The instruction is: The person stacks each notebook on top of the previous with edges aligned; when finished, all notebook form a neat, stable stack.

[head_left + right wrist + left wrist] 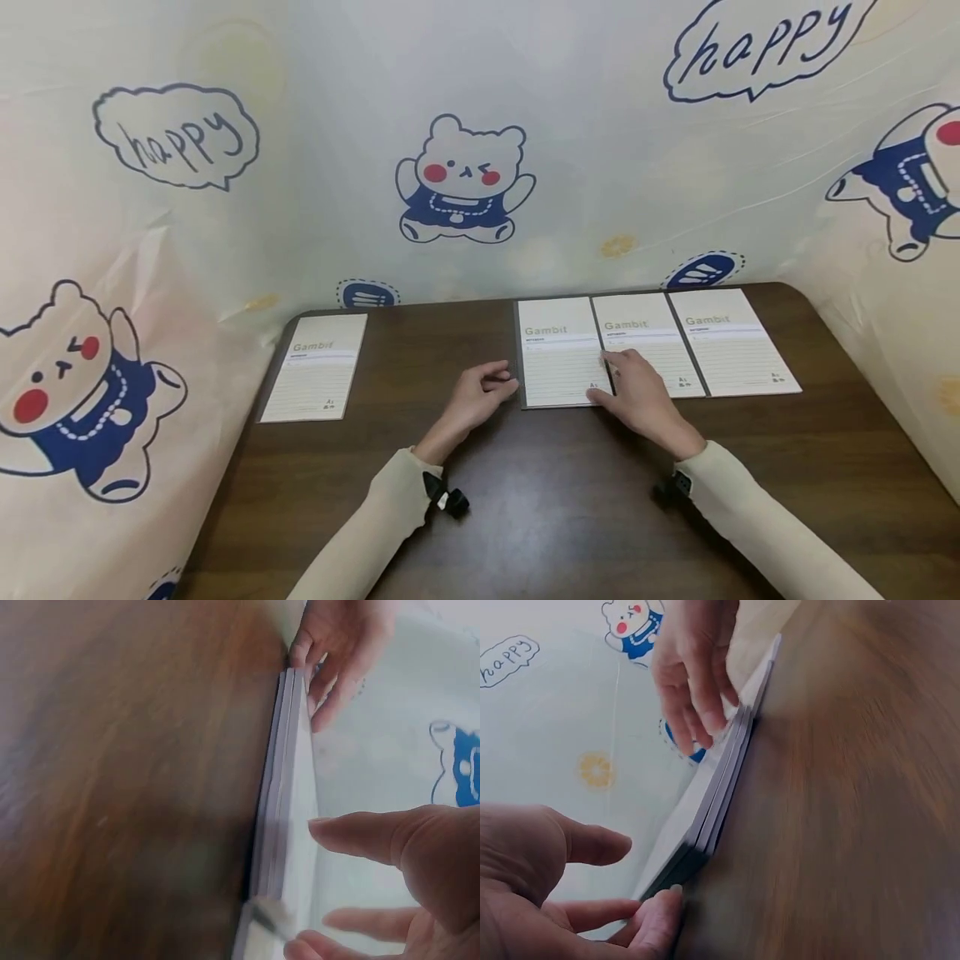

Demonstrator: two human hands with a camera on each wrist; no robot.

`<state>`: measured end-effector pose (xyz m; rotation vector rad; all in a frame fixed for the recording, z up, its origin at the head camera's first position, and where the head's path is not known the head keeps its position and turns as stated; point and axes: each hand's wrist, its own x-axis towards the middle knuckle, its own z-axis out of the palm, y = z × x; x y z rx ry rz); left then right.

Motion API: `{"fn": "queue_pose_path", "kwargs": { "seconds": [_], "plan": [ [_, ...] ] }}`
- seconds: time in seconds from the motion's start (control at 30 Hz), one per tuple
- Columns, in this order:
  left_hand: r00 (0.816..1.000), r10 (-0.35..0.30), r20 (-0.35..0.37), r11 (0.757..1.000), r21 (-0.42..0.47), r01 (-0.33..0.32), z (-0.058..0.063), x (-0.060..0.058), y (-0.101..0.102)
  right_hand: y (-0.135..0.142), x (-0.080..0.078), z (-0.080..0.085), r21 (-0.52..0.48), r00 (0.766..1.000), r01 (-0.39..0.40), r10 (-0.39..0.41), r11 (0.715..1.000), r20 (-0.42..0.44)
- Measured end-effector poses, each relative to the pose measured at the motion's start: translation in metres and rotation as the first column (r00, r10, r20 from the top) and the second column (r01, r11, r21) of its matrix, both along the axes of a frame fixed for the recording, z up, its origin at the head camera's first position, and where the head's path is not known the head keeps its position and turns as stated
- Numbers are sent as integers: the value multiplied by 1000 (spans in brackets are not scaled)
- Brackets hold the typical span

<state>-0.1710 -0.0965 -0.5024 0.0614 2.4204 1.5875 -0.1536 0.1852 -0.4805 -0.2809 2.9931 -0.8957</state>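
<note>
A small stack of white-covered "Gambit" notebooks lies on the table, several layers showing along its edge in the left wrist view. My left hand is at the stack's left side, its fingertips right by the dark spine and its thumb held apart. Over the right edge of the same stack, my right hand spreads its thumb and fingers, partly covering the middle notebook. Thumb and fingers of the right hand hover close to the white cover in the right wrist view.
Another notebook adjoins the middle one on the right. A separate notebook lies at the table's far left. The brown wooden table meets a printed curtain at its back and sides.
</note>
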Motion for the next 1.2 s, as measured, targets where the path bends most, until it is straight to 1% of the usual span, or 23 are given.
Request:
{"fn": "queue_pose_path", "kwargs": {
  "seconds": [0.1, 0.2, 0.3, 0.37, 0.47, 0.57, 0.63, 0.7, 0.8, 0.83, 0.93, 1.0, 1.07, 1.13, 1.2],
  "plan": [
    [999, -1, -47, 999, -44, -1, 5, 7, -19, -14, 0, 3, -7, 997, -45, 45, 999, -57],
    [993, -19, -116, 996, -90, 8, 12, 13, -43, -30, 0, 4, -17, 987, -112, 110, 994, -115],
    [978, -45, -206, 987, -162, 11, 16, 21, -71, -50, -2, 4, -3, 966, -205, 202, 979, -161],
    [960, -52, -274, 975, -221, -10, 19, 27, -93, -65, -3, 5, 13, 947, -272, 270, 962, -175],
    [929, -55, -366, 946, -317, -69, 23, 36, -125, -88, -4, 6, 37, 913, -375, 376, 926, -159],
    [894, -57, -445, 902, -406, -145, 27, 45, -156, -110, -4, 4, 66, 869, -477, 481, 877, -119],
    [873, -53, -485, 868, -455, -200, 27, 50, -176, -124, -3, 3, 90, 830, -545, 552, 834, -82],
    [863, -33, -504, 834, -490, -255, 27, 54, -194, -138, -3, 1, 116, 787, -608, 616, 785, -44],
    [867, 10, -498, 788, -530, -314, 22, 59, -219, -157, -1, -4, 149, 726, -681, 687, 717, 14],
    [872, 23, -488, 772, -546, -326, 20, 60, -226, -164, -1, -5, 157, 709, -699, 705, 697, 28],
    [891, 43, -452, 723, -601, -340, 13, 61, -243, -185, -2, -10, 176, 663, -742, 746, 647, 57],
    [907, 49, -419, 700, -633, -330, 11, 61, -252, -202, -2, -11, 183, 631, -770, 772, 612, 72],
    [926, 65, -373, 684, -659, -313, 9, 62, -258, -219, -3, -12, 187, 599, -795, 797, 577, 84],
    [938, 75, -337, 676, -675, -297, 8, 64, -263, -236, -3, -14, 205, 567, -815, 818, 542, 95],
    [941, 83, -328, 671, -680, -296, 5, 65, -267, -255, -3, -16, 238, 545, -826, 832, 511, 102]
  ]
}}
